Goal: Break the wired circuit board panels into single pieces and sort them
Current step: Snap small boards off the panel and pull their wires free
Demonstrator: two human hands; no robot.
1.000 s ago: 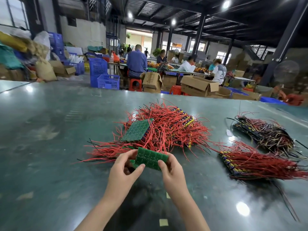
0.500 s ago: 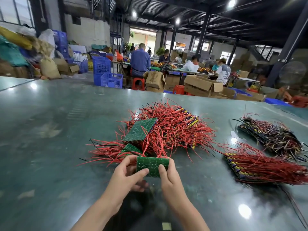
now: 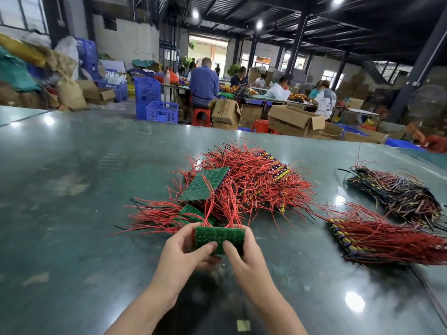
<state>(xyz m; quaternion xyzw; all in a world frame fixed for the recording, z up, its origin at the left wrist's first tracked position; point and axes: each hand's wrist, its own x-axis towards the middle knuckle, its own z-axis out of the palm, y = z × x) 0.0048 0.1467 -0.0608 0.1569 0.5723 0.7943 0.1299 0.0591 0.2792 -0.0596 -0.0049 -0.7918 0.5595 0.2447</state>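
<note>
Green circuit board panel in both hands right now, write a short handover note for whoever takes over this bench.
Left hand and right hand both grip the green circuit board panel with red wires, thumbs on its face, unbroken.
The big tangled pile of red-wired panels lies just beyond the hands on the glossy dark green table.
Done: two sorted stacks on the right, a red-wired stack and a dark-wired stack.
Left: snap this panel, sort the pieces, then work through the pile.
</note>
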